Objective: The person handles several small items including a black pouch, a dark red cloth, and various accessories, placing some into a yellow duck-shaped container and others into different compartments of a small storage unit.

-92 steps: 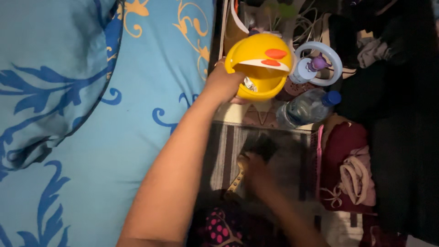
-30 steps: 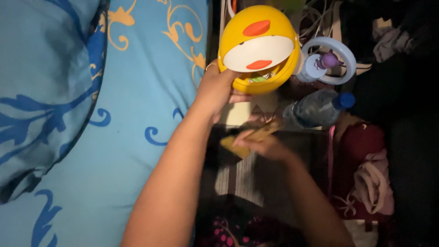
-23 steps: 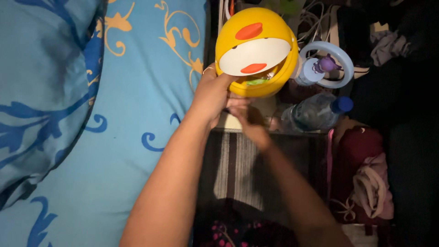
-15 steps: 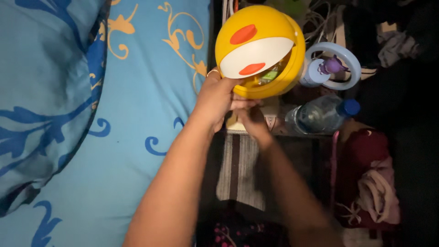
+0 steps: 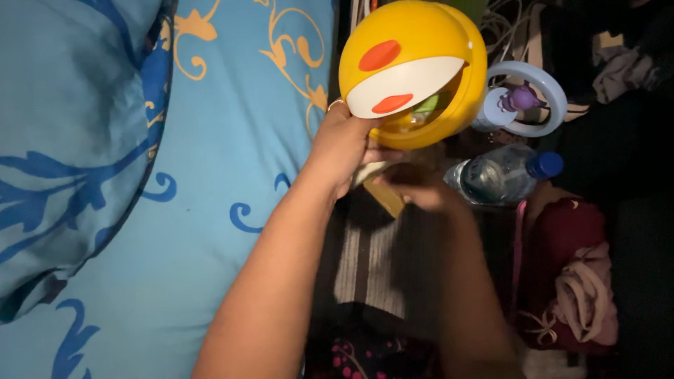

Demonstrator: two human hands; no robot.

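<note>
My left hand (image 5: pixel 344 147) grips the lower left side of a round yellow container (image 5: pixel 414 70) with a white flap and two orange spots, and holds it up and tilted. Something green shows inside its opening. Just below the container, my right hand (image 5: pixel 421 188) is blurred and closed around a small tan-yellow object (image 5: pixel 385 199). A ring sits on a finger of my left hand.
A blue bedsheet (image 5: pixel 140 196) with darker blue and gold swirls fills the left. A clear water bottle with a blue cap (image 5: pixel 502 175) lies on its side at the right, beside a pale blue ring toy (image 5: pixel 523 98). A dark red bag (image 5: pixel 569 274) and cables lie beyond.
The yellow container has been lifted and tilted more upright. My right hand rose from the dark floor area to just under the container, then pulled slightly back.
</note>
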